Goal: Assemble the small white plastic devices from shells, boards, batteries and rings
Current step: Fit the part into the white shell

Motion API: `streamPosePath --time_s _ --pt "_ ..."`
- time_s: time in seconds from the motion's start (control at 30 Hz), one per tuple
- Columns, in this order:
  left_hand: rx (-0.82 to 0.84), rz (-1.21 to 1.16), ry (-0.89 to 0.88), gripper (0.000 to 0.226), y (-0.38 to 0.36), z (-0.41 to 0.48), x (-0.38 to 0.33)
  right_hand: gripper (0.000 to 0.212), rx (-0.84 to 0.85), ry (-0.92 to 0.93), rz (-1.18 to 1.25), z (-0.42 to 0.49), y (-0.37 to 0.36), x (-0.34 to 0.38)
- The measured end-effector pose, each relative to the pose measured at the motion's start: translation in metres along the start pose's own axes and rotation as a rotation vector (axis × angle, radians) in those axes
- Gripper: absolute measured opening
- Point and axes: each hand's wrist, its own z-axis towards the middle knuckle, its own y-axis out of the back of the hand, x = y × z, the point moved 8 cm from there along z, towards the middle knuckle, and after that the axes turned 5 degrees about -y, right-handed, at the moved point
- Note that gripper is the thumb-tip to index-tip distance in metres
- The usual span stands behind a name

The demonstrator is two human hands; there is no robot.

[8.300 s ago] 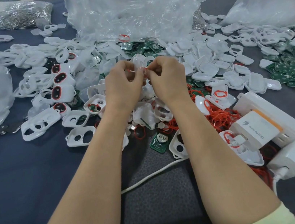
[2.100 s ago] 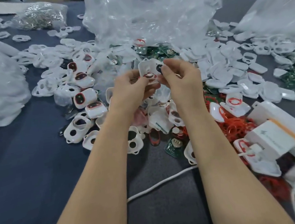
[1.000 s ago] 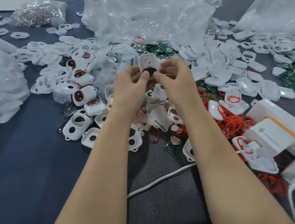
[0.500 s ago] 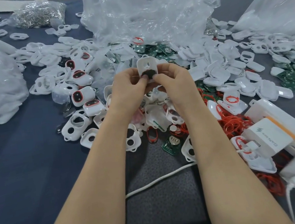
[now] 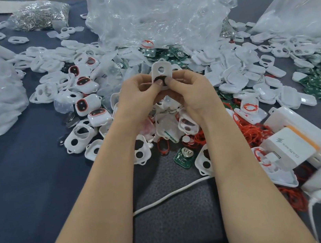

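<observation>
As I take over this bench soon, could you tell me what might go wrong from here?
The shell, pinched by the left hand and right hand above the heap, could slip and vanish among look-alike shells. The cable runs under the left forearm; a snag might drag nearby parts.

Shell raised upright; left hand and right hand thumbs moved onto its dark lower hole, pressing

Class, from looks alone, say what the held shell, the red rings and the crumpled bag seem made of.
The shell: white moulded plastic, smooth and matt, with crisp cut-outs. The red rings: probably rubber; thin loops lying limp and tangled. The bag: thin clear plastic film, creased with glossy highlights.
</observation>
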Motion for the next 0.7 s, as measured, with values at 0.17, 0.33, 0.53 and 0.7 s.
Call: streamPosePath --time_s 0.17,0.33,0.53,0.7 --pt "0.027 -0.114 0.013 0.008 -0.002 -0.002 0.0 0.013 0.052 -0.052 0.12 -0.001 -0.002 -0.003" --pt "-0.019 0.078 -0.046 0.006 0.002 0.001 0.0 0.009 -0.057 0.029 -0.165 -0.004 -0.001 0.003" --pt "-0.169 0.341 -0.159 0.013 0.005 -0.001 -0.01 0.001 -0.257 0.193 -0.517 -0.012 -0.011 0.017" --pt "-0.325 0.522 -0.306 0.006 0.013 -0.009 -0.026 0.02 -0.37 0.321 -0.495 -0.023 -0.011 0.027"
